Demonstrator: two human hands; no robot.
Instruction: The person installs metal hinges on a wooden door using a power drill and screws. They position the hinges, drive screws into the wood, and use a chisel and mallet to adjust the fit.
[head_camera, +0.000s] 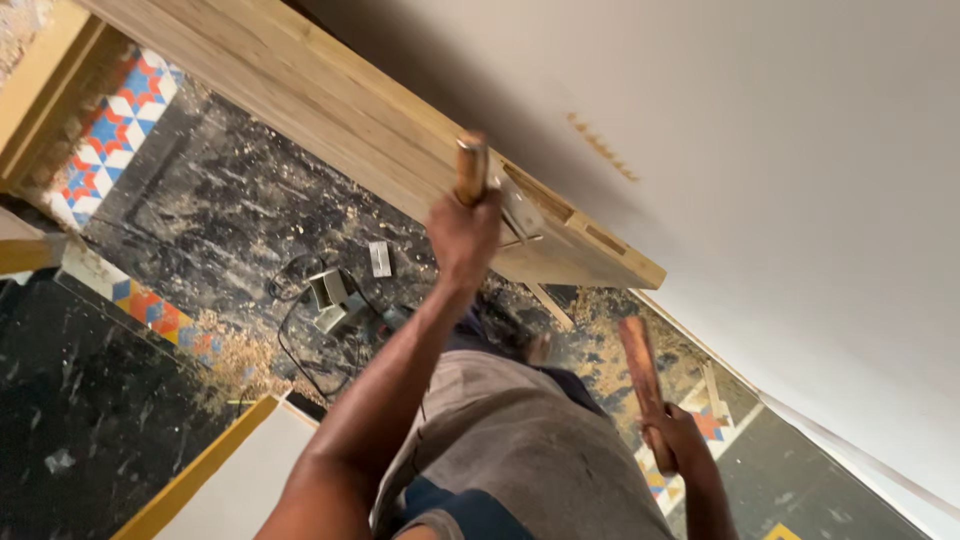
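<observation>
Against the edge of the long pale wooden door slab, which leans beside the white wall, the person's left hand is raised and wrapped tight around the light wooden handle of a chisel-like tool. The tool stands nearly upright in the fist, just beside a silvery metal hinge plate set in a cut recess on the slab's edge; whether its tip touches the wood cannot be told, since the hand hides it. The right hand hangs lower, well apart from the left, clamped on the reddish-brown wooden handle of a second tool, most likely a hammer whose head is blurred and hard to make out. Between the arms shows the person's grey shirt. Below lies a dark, scuffed floor strewn with sawdust, with bands of red, blue and white patterned tiles. On that floor sit a small boxy power tool with a black cable and a small white rectangular piece near it.
</observation>
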